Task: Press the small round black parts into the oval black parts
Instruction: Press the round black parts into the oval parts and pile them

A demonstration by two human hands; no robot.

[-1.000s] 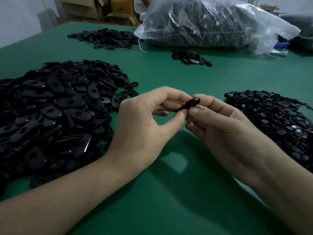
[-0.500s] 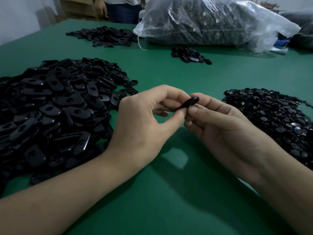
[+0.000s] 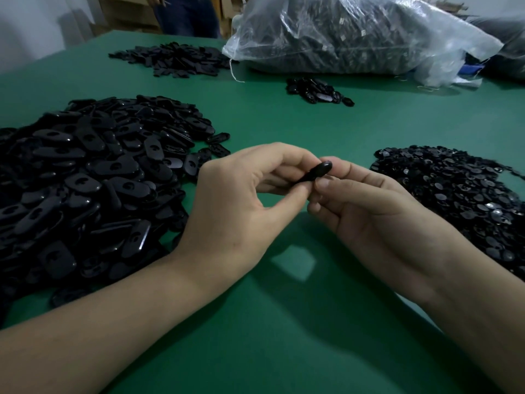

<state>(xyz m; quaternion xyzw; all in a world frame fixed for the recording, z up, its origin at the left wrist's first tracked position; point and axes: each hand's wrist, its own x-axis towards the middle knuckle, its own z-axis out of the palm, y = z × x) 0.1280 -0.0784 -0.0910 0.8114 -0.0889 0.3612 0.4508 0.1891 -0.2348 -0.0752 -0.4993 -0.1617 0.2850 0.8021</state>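
Left hand and right hand meet above the green desk, fingers of both curled and pinching one glossy black oval plastic part between them; heap of black oval parts lies left of the fingers, heap of small round black parts right.

On the green table, the heap of oval black plastic parts lies left and the heap of small round black parts right. Between them the left hand and right hand pinch a single oval black part. Behind lie a small cluster of black parts, a far pile of black parts to its left, and a clear plastic bag at the back
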